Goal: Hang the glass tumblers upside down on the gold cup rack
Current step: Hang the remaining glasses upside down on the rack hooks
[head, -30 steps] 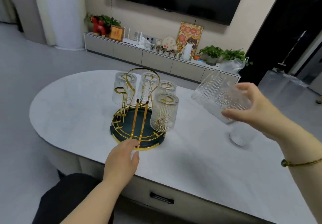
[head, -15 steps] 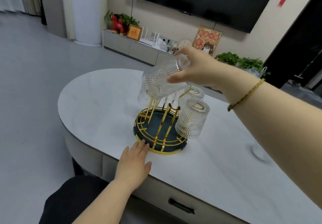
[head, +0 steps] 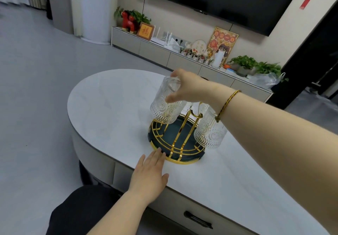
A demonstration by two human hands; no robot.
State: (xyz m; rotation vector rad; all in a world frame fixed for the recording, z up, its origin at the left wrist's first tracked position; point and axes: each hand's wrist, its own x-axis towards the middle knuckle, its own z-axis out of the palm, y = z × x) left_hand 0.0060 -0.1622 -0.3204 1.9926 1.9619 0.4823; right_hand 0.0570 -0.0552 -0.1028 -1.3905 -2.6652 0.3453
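- My right hand [head: 192,88] grips a clear pressed-glass tumbler [head: 165,105], ribbed with round floral medallions, its fingers [head: 175,74] clamped over the base end, which points up. The mouth points down, slightly tilted.
- That tumbler sits over the far-left side of the gold wire cup rack [head: 181,134], its rim just above the tray edge; I cannot tell whether it is seated on a hook.
- The rack has thin, shiny gold rods rising from a round dark-green tray [head: 175,136] ringed with gold bands. The middle of the tray is bare.
- A second ribbed glass tumbler [head: 210,134] hangs mouth-down on the rack's right side, partly behind my wrist. More glass shows behind the hand, too hidden to count.
- My left hand [head: 150,174] lies flat, palm down, on the white marble-look oval tabletop [head: 109,110], fingers loosely together and holding nothing, their tips touching the tray's near-left rim.
- A thin gold-and-dark braided bracelet [head: 227,103] circles my right wrist.
- On the far low cabinet [head: 155,50] stands a framed red-and-gold plaque [head: 145,31] with one character I cannot read.
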